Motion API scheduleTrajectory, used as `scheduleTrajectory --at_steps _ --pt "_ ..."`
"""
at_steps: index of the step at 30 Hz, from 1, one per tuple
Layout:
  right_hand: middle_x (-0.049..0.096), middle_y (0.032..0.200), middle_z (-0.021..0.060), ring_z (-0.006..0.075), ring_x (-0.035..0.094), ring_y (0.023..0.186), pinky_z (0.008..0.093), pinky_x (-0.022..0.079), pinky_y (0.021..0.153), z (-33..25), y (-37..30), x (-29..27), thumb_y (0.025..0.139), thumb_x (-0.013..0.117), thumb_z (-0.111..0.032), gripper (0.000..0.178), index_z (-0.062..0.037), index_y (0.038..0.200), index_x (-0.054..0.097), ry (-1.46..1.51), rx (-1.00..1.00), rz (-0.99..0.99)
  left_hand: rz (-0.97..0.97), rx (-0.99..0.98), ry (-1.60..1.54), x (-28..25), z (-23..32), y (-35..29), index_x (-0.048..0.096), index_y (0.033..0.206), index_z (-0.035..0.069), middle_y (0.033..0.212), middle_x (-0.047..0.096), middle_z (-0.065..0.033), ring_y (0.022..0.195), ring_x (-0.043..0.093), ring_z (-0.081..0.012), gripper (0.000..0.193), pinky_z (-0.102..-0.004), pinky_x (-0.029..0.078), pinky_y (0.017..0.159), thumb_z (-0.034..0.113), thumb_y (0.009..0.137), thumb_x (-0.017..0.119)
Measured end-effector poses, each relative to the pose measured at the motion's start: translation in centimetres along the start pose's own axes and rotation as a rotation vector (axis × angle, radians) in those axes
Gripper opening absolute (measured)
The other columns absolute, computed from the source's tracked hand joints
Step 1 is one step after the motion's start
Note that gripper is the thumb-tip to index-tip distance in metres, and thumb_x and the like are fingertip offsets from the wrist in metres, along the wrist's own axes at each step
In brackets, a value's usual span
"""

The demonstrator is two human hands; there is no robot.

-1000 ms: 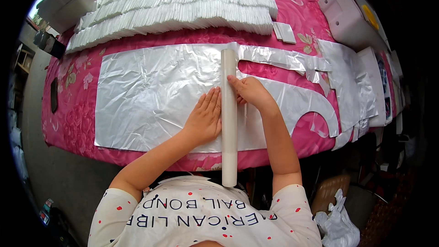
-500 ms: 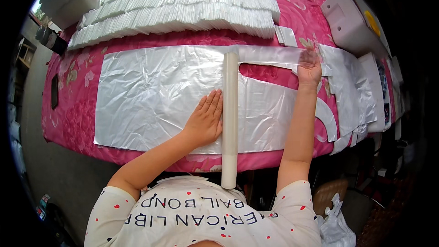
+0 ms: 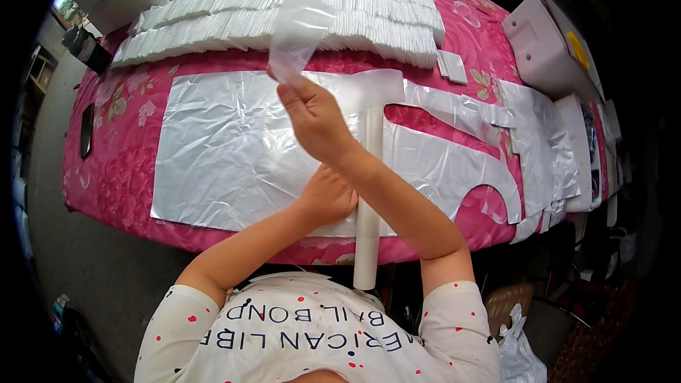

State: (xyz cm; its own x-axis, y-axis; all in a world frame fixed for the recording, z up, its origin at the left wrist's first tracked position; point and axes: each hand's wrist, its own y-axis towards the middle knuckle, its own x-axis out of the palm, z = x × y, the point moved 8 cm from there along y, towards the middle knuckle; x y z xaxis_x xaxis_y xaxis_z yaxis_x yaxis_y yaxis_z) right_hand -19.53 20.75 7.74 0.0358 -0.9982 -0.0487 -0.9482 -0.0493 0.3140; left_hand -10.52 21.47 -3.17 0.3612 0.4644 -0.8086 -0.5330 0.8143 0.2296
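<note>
A thin white plastic apron [image 3: 220, 149] lies spread over the table, with curved cut-outs at its right end. A long pale tube [image 3: 367, 248] rests across it and sticks out past the near table edge. My right hand [image 3: 316, 117] is raised and crossed to the left over the tube, closed on a translucent plastic strap [image 3: 301, 32] of the apron that stands up from the fingers. Below it, my left hand [image 3: 330, 195] rests on the apron against the tube, fingers curled and partly hidden by my right forearm. What they grip cannot be made out.
Long rows of folded white plastic packets [image 3: 284, 21] line the far side of the pink flowered tablecloth [image 3: 117, 184]. More plastic sheets [image 3: 539, 142] hang at the right, beside a white foam box [image 3: 539, 42]. A dark phone [image 3: 86, 131] and black bottle [image 3: 85, 48] are at left.
My right hand has swung from the apron's right end to the left across the tube, lifting a plastic strap. My left hand has gone from flat to curled. The tube has shifted slightly right.
</note>
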Motion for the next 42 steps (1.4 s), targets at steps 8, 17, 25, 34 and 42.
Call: scheduleTrajectory --at_steps 8,17,25,34,42 --pt "0.03 0.143 0.0206 0.0393 0.017 0.135 0.0514 0.018 0.108 11.6 -1.9 18.8 0.092 0.046 -0.023 0.044 0.0008 0.129 0.043 -0.674 0.022 -0.481 -0.004 0.003 0.289 2.1 -1.0 -0.2 0.023 0.136 -0.012 0.145 0.02 -0.026 0.138 0.014 -0.0355 0.067 -0.0442 0.01 0.112 0.024 0.082 0.04" --pt "0.042 0.136 0.0168 0.0347 0.032 0.131 0.0435 0.03 0.104 -1.3 -8.2 5.5 0.086 0.059 -0.024 0.047 -0.0023 0.126 0.049 -0.398 -0.247 -0.345 0.221 -0.159 -0.255 -4.2 -2.4 -0.8 0.028 0.136 -0.005 0.143 0.027 -0.0189 0.134 0.024 -0.0301 0.06 -0.0393 0.022 0.11 0.011 0.083 0.05" --pt "0.05 0.128 0.0141 0.0336 0.044 0.121 0.0403 0.036 0.1 0.6 -15.5 -10.9 0.083 0.059 -0.016 0.038 -0.0019 0.118 0.055 -0.787 -0.04 -0.05 0.436 -0.781 -1.757 -1.8 -7.8 7.0 0.03 0.132 -0.008 0.128 0.043 -0.0182 0.124 0.039 -0.0261 0.053 -0.0347 0.035 0.103 0.03 0.096 0.036" --pt "0.033 0.143 0.0121 0.0324 0.024 0.135 0.0455 0.021 0.109 4.1 -14.5 -8.2 0.089 0.045 -0.043 0.057 -0.0083 0.133 0.043 -0.967 -0.069 -0.408 0.5 -0.817 -1.574 -4.7 -9.4 4.5 0.037 0.126 -0.009 0.123 0.048 -0.0186 0.118 0.047 -0.0265 0.044 -0.0349 0.039 0.1 0.019 0.093 0.044" --pt "0.051 0.127 0.0119 0.0305 0.037 0.127 0.0445 0.029 0.105 1.9 -9.9 13.8 0.089 0.046 -0.041 0.049 -0.0042 0.12 0.054 -0.489 -0.422 -0.883 0.665 -0.681 -1.223 -15.4 -14.0 -9.2 0.042 0.125 -0.003 0.124 0.051 -0.0146 0.116 0.049 -0.0211 0.037 -0.0316 0.04 0.096 0.018 0.094 0.041"
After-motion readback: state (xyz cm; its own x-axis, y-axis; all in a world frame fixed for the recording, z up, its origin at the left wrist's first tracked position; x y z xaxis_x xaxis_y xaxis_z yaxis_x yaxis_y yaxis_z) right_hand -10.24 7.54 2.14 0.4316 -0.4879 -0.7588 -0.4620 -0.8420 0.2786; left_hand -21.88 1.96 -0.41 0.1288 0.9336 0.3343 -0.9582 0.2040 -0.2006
